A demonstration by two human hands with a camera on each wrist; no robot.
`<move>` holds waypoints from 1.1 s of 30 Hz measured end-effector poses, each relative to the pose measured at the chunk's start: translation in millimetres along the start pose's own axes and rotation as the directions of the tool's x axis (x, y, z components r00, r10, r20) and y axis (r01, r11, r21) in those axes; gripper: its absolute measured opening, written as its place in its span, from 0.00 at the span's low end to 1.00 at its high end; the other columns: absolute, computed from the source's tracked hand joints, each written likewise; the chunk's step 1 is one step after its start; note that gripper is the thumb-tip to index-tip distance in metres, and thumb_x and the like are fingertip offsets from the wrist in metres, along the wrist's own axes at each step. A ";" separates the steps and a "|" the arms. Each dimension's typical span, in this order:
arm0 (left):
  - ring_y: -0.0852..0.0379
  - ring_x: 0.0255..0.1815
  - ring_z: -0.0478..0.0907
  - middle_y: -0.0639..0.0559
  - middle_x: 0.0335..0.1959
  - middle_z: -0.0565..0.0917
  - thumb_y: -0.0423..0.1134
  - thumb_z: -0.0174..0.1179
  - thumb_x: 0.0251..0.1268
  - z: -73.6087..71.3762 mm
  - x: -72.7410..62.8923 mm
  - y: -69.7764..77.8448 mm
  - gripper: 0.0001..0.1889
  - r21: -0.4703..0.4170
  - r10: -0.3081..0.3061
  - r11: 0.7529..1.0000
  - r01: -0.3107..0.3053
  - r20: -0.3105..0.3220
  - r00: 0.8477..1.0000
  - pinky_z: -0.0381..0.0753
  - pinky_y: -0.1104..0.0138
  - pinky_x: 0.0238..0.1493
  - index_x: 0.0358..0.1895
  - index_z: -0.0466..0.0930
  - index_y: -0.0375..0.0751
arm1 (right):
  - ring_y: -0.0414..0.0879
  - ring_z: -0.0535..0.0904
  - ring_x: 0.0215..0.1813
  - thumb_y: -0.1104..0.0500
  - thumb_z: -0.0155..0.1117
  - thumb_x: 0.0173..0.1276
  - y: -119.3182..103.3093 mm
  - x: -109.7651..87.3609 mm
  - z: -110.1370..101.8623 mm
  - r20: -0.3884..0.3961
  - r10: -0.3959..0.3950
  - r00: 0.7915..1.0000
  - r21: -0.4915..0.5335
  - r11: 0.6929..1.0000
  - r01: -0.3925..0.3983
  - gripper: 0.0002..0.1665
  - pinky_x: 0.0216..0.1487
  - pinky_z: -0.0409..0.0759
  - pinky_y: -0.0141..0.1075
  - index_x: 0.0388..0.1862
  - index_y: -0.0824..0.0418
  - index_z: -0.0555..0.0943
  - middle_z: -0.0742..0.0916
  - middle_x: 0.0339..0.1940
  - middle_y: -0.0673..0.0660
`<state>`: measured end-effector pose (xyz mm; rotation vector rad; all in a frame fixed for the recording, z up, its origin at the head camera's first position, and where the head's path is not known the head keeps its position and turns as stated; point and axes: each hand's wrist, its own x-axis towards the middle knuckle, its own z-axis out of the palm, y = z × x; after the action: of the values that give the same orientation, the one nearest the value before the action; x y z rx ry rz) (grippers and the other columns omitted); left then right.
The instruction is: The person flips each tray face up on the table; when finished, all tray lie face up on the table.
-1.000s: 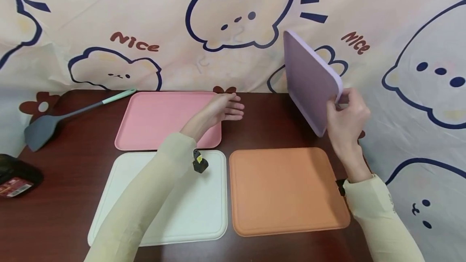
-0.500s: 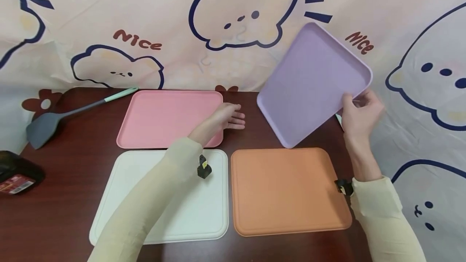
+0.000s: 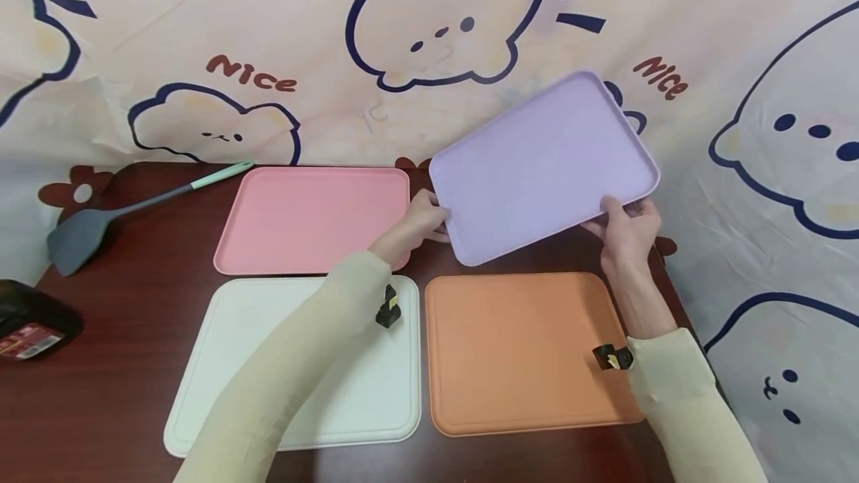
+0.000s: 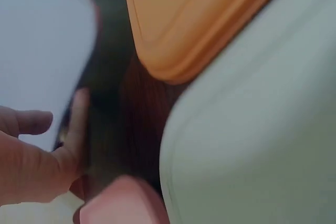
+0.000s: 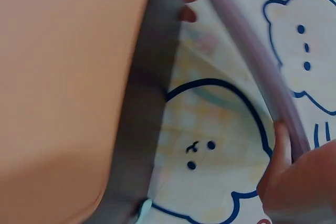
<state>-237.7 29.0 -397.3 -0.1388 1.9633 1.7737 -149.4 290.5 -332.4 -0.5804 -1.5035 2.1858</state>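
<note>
A lilac tray [image 3: 537, 162] with a raised rim is held up at a tilt over the back right of the table, its face towards me. My right hand [image 3: 627, 233] grips its lower right edge, thumb on the face and fingers behind. At its lower left side, my left hand [image 3: 419, 218] holds the edge; the left wrist view shows the thumb [image 4: 34, 121] over the face and fingers beyond the edge. In the right wrist view the tray's rim [image 5: 252, 56] runs down to the right hand.
Flat on the dark table lie a pink tray [image 3: 315, 218], a white tray [image 3: 362, 386] and an orange tray [image 3: 523, 349]. A grey spatula [image 3: 77, 241] lies back left, near a dark bottle [image 3: 33, 323]. Patterned cloth [image 3: 322, 13] hangs behind.
The lilac tray has turned from nearly edge-on to face me, and its lower left end has swung left. The left hand has taken hold of that side.
</note>
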 end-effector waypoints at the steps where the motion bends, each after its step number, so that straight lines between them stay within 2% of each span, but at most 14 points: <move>1: 0.50 0.25 0.78 0.37 0.40 0.73 0.25 0.50 0.66 -1.8 0.4 -0.5 0.12 0.017 0.022 1.000 -0.022 -0.026 0.999 0.85 0.58 0.35 0.51 0.62 0.29 | 0.48 0.83 0.34 0.77 0.51 0.63 2.0 0.2 -3.1 0.025 -0.001 1.000 -0.040 0.999 0.002 0.27 0.29 0.84 0.37 0.61 0.63 0.67 0.76 0.46 0.60; 5: 0.48 0.26 0.80 0.35 0.42 0.73 0.22 0.51 0.64 -10.6 1.8 0.7 0.12 0.114 0.047 0.993 -0.037 -0.080 0.996 0.85 0.59 0.30 0.48 0.63 0.31 | 0.47 0.81 0.40 0.79 0.55 0.62 7.8 7.7 -19.4 0.118 -0.006 0.993 -0.228 0.973 0.033 0.42 0.32 0.84 0.37 0.71 0.56 0.56 0.69 0.55 0.57; 8: 0.45 0.27 0.82 0.33 0.43 0.73 0.22 0.51 0.62 -17.0 4.5 1.9 0.10 0.217 0.035 0.976 -0.013 -0.102 0.994 0.85 0.59 0.29 0.46 0.64 0.31 | 0.43 0.82 0.37 0.75 0.57 0.64 10.9 20.5 -35.2 0.135 -0.007 0.991 -0.334 0.941 0.052 0.32 0.30 0.84 0.36 0.65 0.63 0.62 0.73 0.51 0.57; 10: 0.43 0.26 0.83 0.33 0.42 0.72 0.22 0.50 0.61 -20.6 6.0 2.7 0.10 0.285 0.037 0.958 -0.002 -0.120 0.992 0.85 0.59 0.28 0.44 0.64 0.30 | 0.39 0.82 0.32 0.72 0.57 0.66 13.0 30.6 -46.2 0.148 -0.011 0.989 -0.434 0.898 0.075 0.21 0.28 0.84 0.36 0.57 0.69 0.68 0.78 0.42 0.55; 12: 0.42 0.25 0.84 0.33 0.42 0.73 0.22 0.48 0.60 -22.8 6.9 3.2 0.10 0.344 0.061 0.939 -0.016 -0.120 0.991 0.85 0.60 0.27 0.44 0.64 0.30 | 0.36 0.81 0.27 0.69 0.58 0.67 15.2 40.3 -56.1 0.176 -0.006 0.984 -0.577 0.809 0.109 0.15 0.28 0.84 0.35 0.51 0.74 0.72 0.81 0.34 0.55; 15: 0.42 0.24 0.84 0.32 0.39 0.75 0.21 0.46 0.58 -23.8 5.9 5.6 0.10 0.458 0.142 0.885 -0.078 -0.108 0.984 0.85 0.62 0.25 0.43 0.67 0.27 | 0.35 0.80 0.24 0.67 0.60 0.68 19.0 52.0 -67.7 0.267 0.032 0.963 -0.766 0.614 0.192 0.16 0.29 0.84 0.38 0.48 0.79 0.74 0.81 0.32 0.59; 16: 0.42 0.24 0.84 0.32 0.38 0.76 0.21 0.46 0.57 -23.6 5.2 6.6 0.09 0.504 0.172 0.858 -0.099 -0.100 0.980 0.85 0.62 0.24 0.42 0.69 0.27 | 0.36 0.80 0.23 0.67 0.60 0.68 20.7 55.3 -70.3 0.294 0.051 0.955 -0.799 0.562 0.215 0.16 0.30 0.85 0.39 0.48 0.79 0.74 0.81 0.32 0.61; 18: 0.45 0.23 0.85 0.33 0.33 0.80 0.22 0.47 0.57 -22.6 4.1 8.2 0.08 0.615 0.228 0.778 -0.127 -0.087 0.970 0.84 0.64 0.23 0.38 0.73 0.26 | 0.39 0.81 0.20 0.66 0.61 0.67 23.8 60.5 -74.1 0.332 0.090 0.939 -0.846 0.468 0.254 0.15 0.30 0.85 0.41 0.46 0.79 0.75 0.81 0.32 0.66; 19: 0.47 0.23 0.85 0.34 0.31 0.81 0.22 0.47 0.56 -21.9 3.9 8.8 0.07 0.663 0.247 0.737 -0.132 -0.083 0.965 0.84 0.65 0.23 0.35 0.75 0.26 | 0.40 0.81 0.20 0.66 0.61 0.67 25.7 62.7 -75.2 0.343 0.105 0.933 -0.855 0.446 0.264 0.15 0.30 0.85 0.42 0.45 0.79 0.75 0.81 0.32 0.66; 22: 0.49 0.24 0.84 0.38 0.26 0.82 0.22 0.49 0.57 -19.4 5.0 8.6 0.07 0.742 0.257 0.660 -0.119 -0.074 0.963 0.82 0.68 0.21 0.31 0.78 0.29 | 0.43 0.82 0.19 0.66 0.62 0.66 31.0 68.0 -76.9 0.352 0.131 0.927 -0.878 0.389 0.278 0.13 0.29 0.85 0.39 0.43 0.77 0.76 0.82 0.28 0.64; 23: 0.49 0.24 0.84 0.39 0.25 0.82 0.23 0.50 0.57 -18.6 5.9 8.0 0.07 0.755 0.256 0.646 -0.112 -0.077 0.964 0.81 0.69 0.20 0.30 0.79 0.29 | 0.43 0.82 0.19 0.66 0.62 0.66 32.7 69.2 -77.0 0.352 0.133 0.927 -0.886 0.367 0.284 0.13 0.28 0.84 0.36 0.42 0.77 0.77 0.82 0.27 0.63; 26: 0.50 0.22 0.83 0.41 0.23 0.82 0.22 0.51 0.57 -16.3 9.2 5.7 0.07 0.761 0.247 0.641 -0.100 -0.081 0.966 0.81 0.69 0.19 0.31 0.79 0.30 | 0.43 0.82 0.19 0.64 0.64 0.65 37.8 72.7 -77.9 0.342 0.129 0.931 -0.904 0.315 0.288 0.12 0.27 0.79 0.30 0.41 0.75 0.77 0.83 0.24 0.61; 28: 0.50 0.21 0.83 0.41 0.22 0.82 0.22 0.52 0.57 -14.6 11.5 4.4 0.06 0.774 0.256 0.624 -0.107 -0.073 0.964 0.80 0.69 0.19 0.32 0.79 0.29 | 0.43 0.82 0.19 0.64 0.64 0.65 40.9 74.4 -78.8 0.338 0.119 0.934 -0.911 0.289 0.293 0.12 0.26 0.75 0.28 0.39 0.74 0.77 0.83 0.24 0.61; 33: 0.51 0.18 0.82 0.41 0.23 0.83 0.19 0.55 0.55 -9.0 15.4 2.4 0.06 0.822 0.259 0.559 -0.110 -0.047 0.965 0.79 0.69 0.15 0.33 0.80 0.29 | 0.43 0.79 0.20 0.66 0.65 0.63 46.9 77.1 -81.0 0.364 0.120 0.924 -0.910 0.257 0.325 0.10 0.24 0.75 0.30 0.35 0.74 0.77 0.82 0.23 0.62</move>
<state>-254.7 24.5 -401.2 0.2619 2.8027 0.7738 -172.8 380.1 -410.6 -0.3431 -2.9940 0.9593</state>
